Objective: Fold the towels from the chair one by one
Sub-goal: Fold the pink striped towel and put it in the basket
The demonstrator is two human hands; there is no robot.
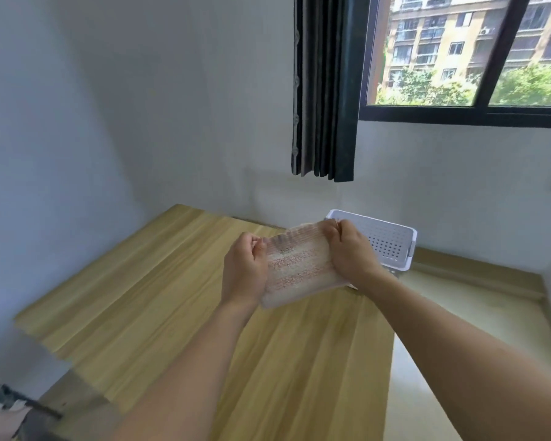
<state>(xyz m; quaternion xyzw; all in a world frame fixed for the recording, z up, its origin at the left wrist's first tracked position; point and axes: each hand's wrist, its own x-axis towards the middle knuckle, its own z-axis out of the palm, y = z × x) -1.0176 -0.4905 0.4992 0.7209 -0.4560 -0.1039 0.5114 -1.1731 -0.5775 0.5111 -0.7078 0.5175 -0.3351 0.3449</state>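
A small white towel with pink speckled stripes hangs folded in the air above the far part of the wooden table. My left hand pinches its upper left corner and my right hand pinches its upper right corner, so the cloth is stretched between them. At the bottom left edge a dark chair part with pale and grey cloth shows, blurred and mostly cut off.
A white perforated plastic basket stands at the table's far right corner, just behind my right hand. Behind it are a white wall, a dark curtain and a window. Pale floor lies to the right of the table.
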